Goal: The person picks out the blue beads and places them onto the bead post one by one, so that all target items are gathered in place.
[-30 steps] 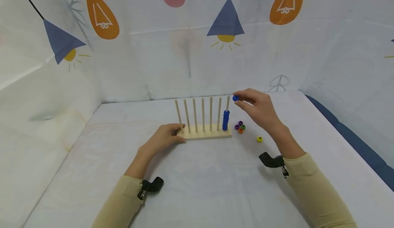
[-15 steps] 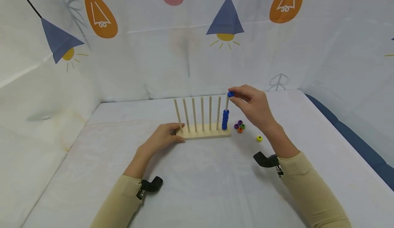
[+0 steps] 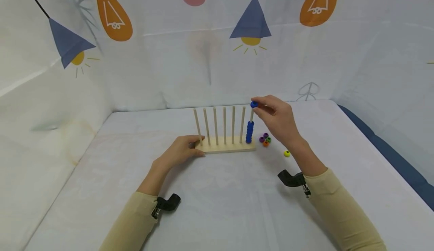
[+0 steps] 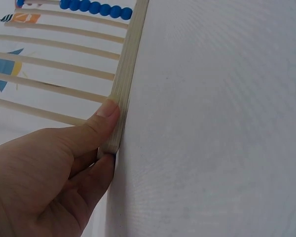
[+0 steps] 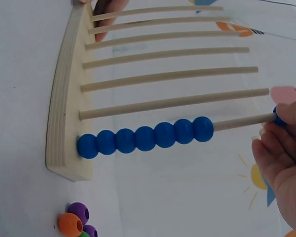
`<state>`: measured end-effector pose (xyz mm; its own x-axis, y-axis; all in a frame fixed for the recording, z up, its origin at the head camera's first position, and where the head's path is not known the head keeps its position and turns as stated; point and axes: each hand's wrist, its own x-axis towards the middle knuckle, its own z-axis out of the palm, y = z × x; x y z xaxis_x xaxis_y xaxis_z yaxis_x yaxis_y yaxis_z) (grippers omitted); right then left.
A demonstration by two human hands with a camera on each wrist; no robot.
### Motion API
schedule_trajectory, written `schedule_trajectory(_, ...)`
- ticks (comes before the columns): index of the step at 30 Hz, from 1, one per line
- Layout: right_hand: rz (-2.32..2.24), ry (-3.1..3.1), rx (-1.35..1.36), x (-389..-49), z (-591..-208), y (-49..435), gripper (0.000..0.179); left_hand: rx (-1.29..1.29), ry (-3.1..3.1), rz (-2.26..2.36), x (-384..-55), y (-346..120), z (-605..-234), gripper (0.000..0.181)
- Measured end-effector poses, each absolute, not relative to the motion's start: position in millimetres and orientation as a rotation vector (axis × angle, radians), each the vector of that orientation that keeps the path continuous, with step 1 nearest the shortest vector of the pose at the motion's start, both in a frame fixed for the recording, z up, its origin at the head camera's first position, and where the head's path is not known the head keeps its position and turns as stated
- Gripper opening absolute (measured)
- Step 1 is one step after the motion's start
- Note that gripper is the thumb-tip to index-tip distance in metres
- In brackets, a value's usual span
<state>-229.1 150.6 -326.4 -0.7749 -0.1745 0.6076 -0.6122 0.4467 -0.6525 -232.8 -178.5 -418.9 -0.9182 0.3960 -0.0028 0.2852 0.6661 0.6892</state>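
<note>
A wooden peg rack (image 3: 225, 147) with several upright dowels stands on the table. My left hand (image 3: 181, 151) grips the left end of its base, thumb in front, as the left wrist view (image 4: 64, 168) also shows. Several blue beads (image 5: 145, 138) are stacked on the rightmost dowel. At that dowel's top my right hand (image 3: 276, 117) pinches another blue bead (image 3: 254, 104) between thumb and finger. In the right wrist view this bead sits at the dowel's tip, mostly hidden by the thumb.
Right of the rack lie loose beads: purple (image 3: 262, 139), orange (image 3: 266, 143) and green (image 3: 268, 140) ones close together. A yellow bead (image 3: 286, 153) lies apart, nearer the right forearm. A white printed sheet (image 3: 169, 66) hangs behind the white table (image 3: 220, 198).
My right hand has moved left with the blue bead, from beside the rightmost dowel to its top. The left hand has stayed on the rack's base.
</note>
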Motion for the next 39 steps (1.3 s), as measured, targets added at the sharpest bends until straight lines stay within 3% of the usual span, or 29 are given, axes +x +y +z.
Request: schedule_trajectory(39, 1.232, -2.617, 0.569, -235.3, -332.0, 155.5, 0.023, 0.528, 2.723, 1.126, -233.1, -178.5, -421.3, 0.061)
